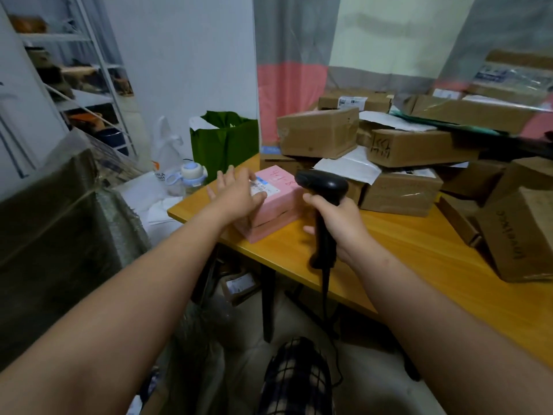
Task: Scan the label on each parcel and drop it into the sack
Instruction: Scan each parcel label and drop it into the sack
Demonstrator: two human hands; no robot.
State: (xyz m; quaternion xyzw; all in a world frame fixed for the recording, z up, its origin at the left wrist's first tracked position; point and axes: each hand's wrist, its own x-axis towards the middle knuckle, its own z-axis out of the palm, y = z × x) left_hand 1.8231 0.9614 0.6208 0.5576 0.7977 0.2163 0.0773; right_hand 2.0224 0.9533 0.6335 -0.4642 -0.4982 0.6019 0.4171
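A pink parcel [276,205] lies near the left corner of the orange table [389,250], with a white label [263,187] on top. My left hand [236,193] rests flat on the parcel's top, its fingers spread over part of the label. My right hand [338,226] grips the handle of a black barcode scanner [324,187], whose head sits just right of the parcel, above its right edge. A large grey-green sack [59,229] stands at the left, beside the table.
Several brown cardboard parcels [413,148] and white mailers are piled at the table's back and right. A green bag [224,142], a plastic bag and a small bottle [193,175] stand left of the table. Metal shelving [83,79] fills the far left. The scanner cable hangs under the table.
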